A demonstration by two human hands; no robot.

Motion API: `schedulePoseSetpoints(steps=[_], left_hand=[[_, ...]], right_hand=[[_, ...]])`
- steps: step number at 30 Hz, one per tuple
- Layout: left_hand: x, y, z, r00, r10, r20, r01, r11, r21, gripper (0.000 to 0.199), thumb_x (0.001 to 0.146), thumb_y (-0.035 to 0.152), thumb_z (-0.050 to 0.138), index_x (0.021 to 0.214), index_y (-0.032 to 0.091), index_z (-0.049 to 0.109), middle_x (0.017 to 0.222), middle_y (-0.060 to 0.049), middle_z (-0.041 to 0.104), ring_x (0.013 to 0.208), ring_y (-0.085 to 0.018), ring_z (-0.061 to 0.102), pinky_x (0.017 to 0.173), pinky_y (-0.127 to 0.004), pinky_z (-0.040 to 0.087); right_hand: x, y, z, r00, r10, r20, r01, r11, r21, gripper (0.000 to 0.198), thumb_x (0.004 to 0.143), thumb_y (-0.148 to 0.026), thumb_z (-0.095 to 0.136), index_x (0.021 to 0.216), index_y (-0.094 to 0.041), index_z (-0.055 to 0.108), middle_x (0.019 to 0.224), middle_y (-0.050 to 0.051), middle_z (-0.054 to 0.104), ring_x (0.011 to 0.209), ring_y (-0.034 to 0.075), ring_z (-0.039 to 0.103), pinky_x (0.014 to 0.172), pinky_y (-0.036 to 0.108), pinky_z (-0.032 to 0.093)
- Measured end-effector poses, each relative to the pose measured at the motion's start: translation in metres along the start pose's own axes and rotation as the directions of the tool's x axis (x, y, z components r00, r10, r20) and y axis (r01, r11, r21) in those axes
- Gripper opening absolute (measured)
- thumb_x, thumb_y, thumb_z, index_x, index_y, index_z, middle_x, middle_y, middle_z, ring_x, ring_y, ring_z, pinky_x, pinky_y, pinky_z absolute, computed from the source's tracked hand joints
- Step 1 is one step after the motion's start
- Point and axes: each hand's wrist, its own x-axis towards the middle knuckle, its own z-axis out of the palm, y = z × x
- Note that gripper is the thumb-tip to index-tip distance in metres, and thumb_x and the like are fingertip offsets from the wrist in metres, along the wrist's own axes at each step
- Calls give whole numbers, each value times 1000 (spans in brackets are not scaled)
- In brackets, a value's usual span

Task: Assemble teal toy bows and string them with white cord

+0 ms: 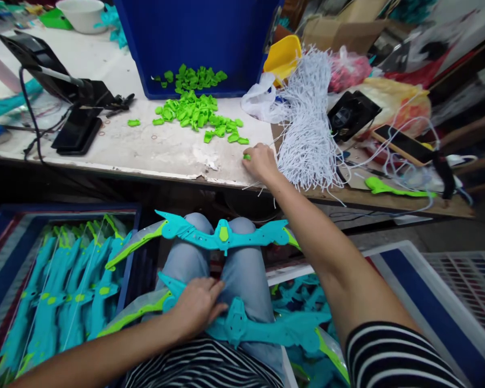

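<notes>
A turquoise toy bow [270, 330] with lime-green limbs lies across my lap, and my left hand [198, 307] is closed round its body. Farther along my knees rests a second toy bow [200, 237], with a small green piece set in its middle. My right hand [261, 161] is at the front of the table, its fingertips closed on a small green plastic piece [247, 157]. Just beyond it lies a loose pile of the same green pieces [194, 110], spilling from a tipped blue bin [202, 43].
White strings [307, 124] lie bunched right of my right hand. A black phone [77, 132] and a stand are at the table's left. Finished-looking bows [64, 291] fill a crate on my left; turquoise parts [299, 299] fill another at my right.
</notes>
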Motion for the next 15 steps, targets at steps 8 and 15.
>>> schedulePoseSetpoints(steps=[8,15], left_hand=[[-4,18,-14,919,-42,393,87,991,-97,38,81,43,61,108,16,62,101,-15,69,94,-32,65,78,-37,47],[0,-9,-42,927,-191,322,230,969,-88,58,81,45,58,131,19,46,106,-14,68,98,-33,64,76,-37,46]], right_hand=[[-39,-15,12,971,-192,-143,223,944,244,29,87,-28,49,108,-18,66,91,9,59,91,25,54,87,39,41],[-57,-4,20,973,-114,-203,182,916,359,13,83,-26,53,86,-20,65,89,6,65,95,26,53,88,41,40]])
